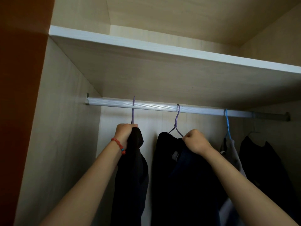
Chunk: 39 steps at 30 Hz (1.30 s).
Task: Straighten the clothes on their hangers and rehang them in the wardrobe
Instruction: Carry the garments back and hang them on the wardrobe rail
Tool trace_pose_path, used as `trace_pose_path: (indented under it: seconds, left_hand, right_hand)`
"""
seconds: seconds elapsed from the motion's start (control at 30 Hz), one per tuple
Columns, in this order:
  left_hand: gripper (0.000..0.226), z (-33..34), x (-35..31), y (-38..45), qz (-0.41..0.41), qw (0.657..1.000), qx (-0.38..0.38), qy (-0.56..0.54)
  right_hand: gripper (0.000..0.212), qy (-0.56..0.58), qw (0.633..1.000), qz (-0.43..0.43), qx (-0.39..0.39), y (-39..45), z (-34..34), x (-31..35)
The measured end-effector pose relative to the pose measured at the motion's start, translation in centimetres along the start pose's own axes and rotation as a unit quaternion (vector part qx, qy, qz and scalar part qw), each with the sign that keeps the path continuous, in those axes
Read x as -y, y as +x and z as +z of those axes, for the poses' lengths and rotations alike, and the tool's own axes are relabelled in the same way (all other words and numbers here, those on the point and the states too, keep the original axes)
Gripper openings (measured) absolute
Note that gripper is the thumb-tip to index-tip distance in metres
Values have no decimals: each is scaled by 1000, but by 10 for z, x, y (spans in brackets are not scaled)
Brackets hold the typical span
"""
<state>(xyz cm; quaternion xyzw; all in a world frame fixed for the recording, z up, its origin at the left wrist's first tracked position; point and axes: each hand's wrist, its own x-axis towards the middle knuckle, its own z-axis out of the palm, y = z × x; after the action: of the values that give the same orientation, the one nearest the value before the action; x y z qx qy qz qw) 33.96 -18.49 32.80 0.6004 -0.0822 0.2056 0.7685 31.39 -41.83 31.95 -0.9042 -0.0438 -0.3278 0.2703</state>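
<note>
A silver rail point(156, 107) runs across the wardrobe. On its left a purple hanger point(133, 110) carries a dark garment point(133, 173); my left hand point(124, 132), with a red bead bracelet at the wrist, grips the top of that garment just under the hook. A second purple hanger point(177, 118) at the middle holds a black garment point(169, 176). My right hand point(195, 141) grips this hanger's right shoulder together with the cloth. Further right a blue hanger point(227, 123) bears a grey garment point(232, 152), and another dark garment point(267, 163) hangs at the far right.
A white-edged shelf point(162, 46) sits above the rail. The wardrobe's left wall point(61, 136) stands close to my left arm. An orange-brown panel point(19, 79) fills the far left. The pale back wall point(149, 128) shows between the first two garments.
</note>
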Motion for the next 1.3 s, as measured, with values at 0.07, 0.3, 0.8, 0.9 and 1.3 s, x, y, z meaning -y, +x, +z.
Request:
trace_pose_path:
  seconds: [0.07,0.3,0.8,0.9,1.3]
  left_hand:
    - [10,-5,6,-1,-8,1000,1,8]
    - [22,-19,12,-8,-19,999,-14,26]
    - [8,-61,-6,-8,-29,999,-18,36]
    - [8,-64,-5,-7,-36,998,-12,41]
    - [22,-58,-28,-15,39,942,-46,330]
  right_hand:
    - [39,8,1000,3,-1,-2,-1,0]
    - [27,44,999,23,2,-9,0,2]
    - [21,1,1000,-2,19,-33,11,47]
    - [29,-8,1000,-13,12,-37,25,61]
    - [40,62,998,8,-6,-40,18,58]
